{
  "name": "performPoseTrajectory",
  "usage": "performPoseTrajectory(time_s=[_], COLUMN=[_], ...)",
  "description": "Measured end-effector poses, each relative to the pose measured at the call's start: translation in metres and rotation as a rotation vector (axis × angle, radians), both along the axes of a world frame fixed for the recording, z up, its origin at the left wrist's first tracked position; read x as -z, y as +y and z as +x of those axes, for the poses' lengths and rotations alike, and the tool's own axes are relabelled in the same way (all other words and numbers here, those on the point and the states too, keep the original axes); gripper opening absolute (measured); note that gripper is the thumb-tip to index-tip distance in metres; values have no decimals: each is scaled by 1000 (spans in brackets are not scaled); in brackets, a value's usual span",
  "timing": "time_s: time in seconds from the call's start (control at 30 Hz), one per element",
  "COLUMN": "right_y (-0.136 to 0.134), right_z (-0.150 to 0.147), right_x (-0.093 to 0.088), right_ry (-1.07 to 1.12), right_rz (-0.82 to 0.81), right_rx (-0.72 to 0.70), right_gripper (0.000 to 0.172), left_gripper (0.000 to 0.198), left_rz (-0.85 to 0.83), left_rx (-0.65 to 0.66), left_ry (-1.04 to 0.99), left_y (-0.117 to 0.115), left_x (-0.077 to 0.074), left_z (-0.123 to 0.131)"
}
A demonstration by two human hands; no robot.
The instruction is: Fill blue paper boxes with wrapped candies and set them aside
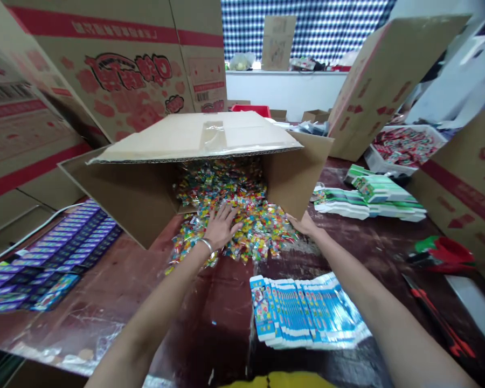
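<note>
A cardboard carton (297,175) lies on its side with its mouth towards me. Many small clear packets of colourful candy (258,226) spill from it onto the table. My left hand (222,223) rests on the heap with its fingers spread, holding nothing I can see. At the heap's right edge, my right hand (305,223) is beside the lower corner of the carton's right flap. Its visible fingers look stretched out, though some are hidden. Nearer to me, between my forearms, stands a row of flat blue printed boxes (303,310).
Purple boxes (60,253) are stacked at the left. To the right lie green-and-white boxes (372,196), a red tape roll (452,253) and a red-and-black cutter (440,318). A white basket (406,145) holds red packets. Large cartons (137,102) stand behind on the left.
</note>
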State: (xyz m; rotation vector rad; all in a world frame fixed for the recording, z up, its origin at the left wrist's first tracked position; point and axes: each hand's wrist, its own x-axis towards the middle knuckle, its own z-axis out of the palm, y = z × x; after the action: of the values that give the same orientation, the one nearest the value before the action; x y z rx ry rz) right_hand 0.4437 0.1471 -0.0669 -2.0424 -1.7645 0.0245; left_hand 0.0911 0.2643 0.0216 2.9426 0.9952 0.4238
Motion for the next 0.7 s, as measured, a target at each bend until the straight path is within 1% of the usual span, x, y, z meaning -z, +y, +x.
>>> performPoseTrajectory(time_s=[0.07, 0.13, 0.23, 0.33, 0.47, 0.6, 0.7], right_y=[5, 7, 4, -3, -9, -12, -15], right_z=[-1, -6, -21, -43, -74, -94, -97], right_x=[3, 5, 7, 8, 7, -3, -19], right_ry=[-28, -58, -91, -107, -104, -89, -85], right_rz=[-29, -71, -139, -193, -235, -241, -219], right_rx=[-36, -71, -109, -128, -135, -120, -124], right_gripper=[48, 47, 49, 56, 63, 56, 50], left_gripper=[60, 60, 59, 57, 55, 54, 55], left_rz=[-16, -28, -29, -31, -70, -122, -94], left_rx=[10, -2, -4, 20, 53, 63, 49], left_ry=[15, 21, 13, 2, -2, 21, 11], left_y=[6, 7, 4, -2, -7, -8, -9], left_x=[6, 13, 21, 23, 21, 17, 8], left_z=[15, 28, 34, 24, 6, -5, -16])
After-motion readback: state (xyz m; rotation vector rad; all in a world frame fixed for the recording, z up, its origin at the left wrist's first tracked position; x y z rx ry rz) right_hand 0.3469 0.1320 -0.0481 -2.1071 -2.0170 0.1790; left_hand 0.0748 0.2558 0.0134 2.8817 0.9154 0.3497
